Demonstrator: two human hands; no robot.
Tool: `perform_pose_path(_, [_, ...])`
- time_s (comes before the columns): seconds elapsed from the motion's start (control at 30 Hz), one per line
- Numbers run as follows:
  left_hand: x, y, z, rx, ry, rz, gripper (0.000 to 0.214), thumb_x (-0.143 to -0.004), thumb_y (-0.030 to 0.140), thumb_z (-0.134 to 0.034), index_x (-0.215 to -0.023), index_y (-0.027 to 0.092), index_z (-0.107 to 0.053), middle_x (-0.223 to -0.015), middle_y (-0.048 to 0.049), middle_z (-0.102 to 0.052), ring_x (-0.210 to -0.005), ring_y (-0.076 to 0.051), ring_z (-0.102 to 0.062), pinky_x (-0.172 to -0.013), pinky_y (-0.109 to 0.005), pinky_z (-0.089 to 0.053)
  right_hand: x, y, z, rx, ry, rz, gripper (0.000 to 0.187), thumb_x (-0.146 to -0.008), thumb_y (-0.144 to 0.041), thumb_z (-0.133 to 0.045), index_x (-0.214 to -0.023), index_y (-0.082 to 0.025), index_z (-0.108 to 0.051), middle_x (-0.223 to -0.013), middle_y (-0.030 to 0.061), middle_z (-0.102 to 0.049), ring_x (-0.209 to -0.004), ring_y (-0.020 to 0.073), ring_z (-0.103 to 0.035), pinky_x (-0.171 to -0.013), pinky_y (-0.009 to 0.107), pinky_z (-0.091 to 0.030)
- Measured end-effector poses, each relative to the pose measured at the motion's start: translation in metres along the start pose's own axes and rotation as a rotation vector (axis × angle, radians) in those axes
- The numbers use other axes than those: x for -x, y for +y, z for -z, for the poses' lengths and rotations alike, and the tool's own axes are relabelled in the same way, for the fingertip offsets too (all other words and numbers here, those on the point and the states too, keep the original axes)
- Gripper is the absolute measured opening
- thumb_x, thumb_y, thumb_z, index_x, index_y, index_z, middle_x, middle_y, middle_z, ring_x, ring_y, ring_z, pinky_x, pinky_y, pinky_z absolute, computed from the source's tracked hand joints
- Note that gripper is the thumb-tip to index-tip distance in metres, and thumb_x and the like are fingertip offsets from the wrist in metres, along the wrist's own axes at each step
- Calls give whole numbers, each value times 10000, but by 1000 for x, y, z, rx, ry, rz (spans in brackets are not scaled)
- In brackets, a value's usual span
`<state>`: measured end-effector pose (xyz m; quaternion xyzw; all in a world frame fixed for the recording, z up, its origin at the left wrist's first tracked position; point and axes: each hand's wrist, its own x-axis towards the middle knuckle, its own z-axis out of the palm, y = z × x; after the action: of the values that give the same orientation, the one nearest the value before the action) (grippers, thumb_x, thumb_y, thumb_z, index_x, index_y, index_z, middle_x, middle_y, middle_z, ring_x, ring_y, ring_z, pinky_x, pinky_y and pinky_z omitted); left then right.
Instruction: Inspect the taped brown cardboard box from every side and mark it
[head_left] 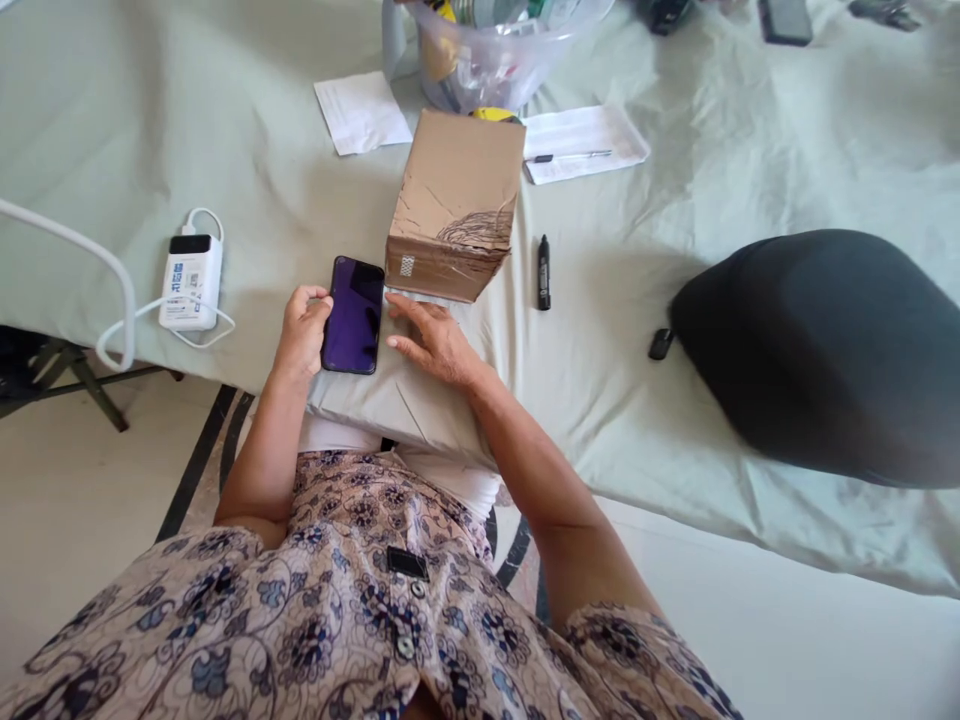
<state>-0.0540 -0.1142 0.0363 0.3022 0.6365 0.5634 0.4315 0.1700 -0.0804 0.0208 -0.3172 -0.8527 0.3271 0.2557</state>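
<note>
Reading the clock from the phone (352,315), with twelve pointing away from me, I am seeing a thick white cord (82,232) curving between nine and ten, over the cloth-covered desk (600,430). At nine a white power bank (191,285) is lying with a thin white cable looping beside it. My left hand (300,335) is coming in between eight and nine and holding the phone by its left edge, thumb on the rim. The phone is facing up near the desk's front edge, its screen showing dark purple. At twelve a white paper (364,113) is lying. Between three and four my right hand (439,345) is holding nothing, its fingers spreading loosely just beside the phone's right edge; I cannot tell whether one is touching. Between one and two a brown cardboard box (457,190) is standing, with a filled plastic tub (491,82) sitting beyond it at one. A black marker (544,275) is lying between two and three, and at two a white envelope (585,128) is carrying a pen (585,155). At three a small black object (660,344) is lying beside a large dark thing (825,355).
</note>
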Motion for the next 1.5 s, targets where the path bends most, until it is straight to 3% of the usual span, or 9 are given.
perform_pose_path(0.13, [4,5,3,140,-32,-178,383,-723,433,-820,-876,235,-531,-581,83,-417,-447,-69,-367,-425,-196,-285,5,3,18,-314,-34,-171,821,-851,-825,-541,-1350,-174,-563,-1130,126,-748,-990,223,-702,-917,377,-556])
perform_pose_path(0.3, [24,18,-19,236,-130,-338,486,-779,619,-803,-938,236,-550,-638,59,-385,-523,-81,-452,-484,-204,-341,13,-1,38,-715,-614,-340,869,-660,-627,-876,-1333,-181,-553,-1029,81,-777,-789,137,-699,-643,228,-546])
perform_pose_path(0.4, [38,17,-41,258,-202,-330,483,-792,650,-783,-946,244,-572,-628,61,-361,-499,-71,-396,-472,-202,-320,14,-5,41,-749,-773,-373,669,-663,-553,-891,-1145,-143,-675,-947,71,-783,-738,113,-684,-583,191,-523])
perform_pose_path(0.6, [52,13,-72,326,-320,-323,447,-822,641,-762,-950,249,-589,-603,72,-325,-492,-72,-359,-498,-210,-348,18,-7,52,-643,-729,-432,452,-668,-513,-881,-784,-97,-748,-709,44,-742,-590,82,-600,-554,210,-514])
perform_pose_path(0.97, [52,13,-79,325,-285,-336,469,-821,657,-755,-970,244,-588,-635,61,-404,-579,-97,-483,-597,-234,-429,19,-6,61,-638,-673,-418,434,-727,-526,-843,-745,-104,-745,-684,61,-757,-599,96,-669,-557,187,-544])
perform_pose_path(1.1, [33,14,-64,316,-113,-354,435,-848,622,-738,-941,233,-565,-701,38,-469,-674,-118,-570,-631,-237,-458,19,-3,57,-735,-623,-386,530,-710,-527,-875,-1007,-121,-709,-835,71,-792,-703,115,-716,-569,174,-541])
perform_pose_path(1.2, [4,13,-36,231,65,-399,389,-861,574,-716,-935,232,-547,-834,4,-565,-823,-144,-615,-725,-254,-493,19,-2,58,-746,-562,-409,640,-754,-535,-851,-1210,-139,-641,-877,72,-787,-765,133,-730,-604,192,-551])
perform_pose_path(1.33, [-42,-3,14,131,263,-459,320,-822,480,-738,-877,237,-538,-835,9,-556,-802,-137,-567,-737,-265,-467,20,0,63,-721,-499,-419,587,-791,-549,-822,-1171,-139,-643,-874,70,-770,-791,136,-720,-627,205,-532])
perform_pose_path(1.5, [-83,-24,53,76,267,-350,338,-743,417,-823,-749,241,-534,-714,32,-506,-719,-129,-498,-683,-284,-398,21,2,68,-747,-454,-432,598,-774,-585,-824,-1126,-144,-628,-860,66,-763,-776,132,-704,-614,206,-501])
